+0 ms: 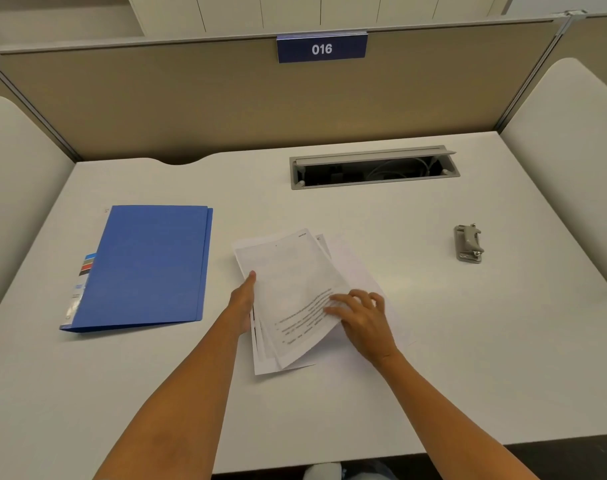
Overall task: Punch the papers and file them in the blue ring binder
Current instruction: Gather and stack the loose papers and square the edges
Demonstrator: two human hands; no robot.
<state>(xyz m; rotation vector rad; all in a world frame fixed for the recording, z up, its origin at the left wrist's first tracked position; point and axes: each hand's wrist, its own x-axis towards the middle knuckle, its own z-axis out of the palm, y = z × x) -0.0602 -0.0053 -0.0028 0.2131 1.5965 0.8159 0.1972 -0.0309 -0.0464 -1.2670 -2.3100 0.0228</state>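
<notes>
Papers (295,292) lie in a loose, fanned stack at the middle of the frame on the white surface (433,358), their edges out of line and the lower corners spread apart. The top sheet carries printed lines of text near its lower end, too small to read. The left hand (243,303) lies along the left edge of the stack with its fingers straight and extended, the fingertips touching the paper's side; its grip is apart and relaxed, closed round nothing. The right hand (361,317) rests on the lower right part of the stack, its fingers bent and spread over the top sheet and pressing down on it; whether the thumb is tucked under the sheet's edge cannot be told, so its grip cannot be told either.

A blue ring binder (146,268) lies shut and flat at the left of the frame, well apart from the papers, with a coloured label strip along its spine side. A small grey hole punch (469,242) sits at the right of the frame, well apart from both the stack and the hands.

In the upper middle of the frame, a grey cable hatch (374,167) is set into the surface with its lid raised and cords visible inside. Behind it stands a beige partition (191,105) bearing a dark blue number plate (322,48) that reads 016.
</notes>
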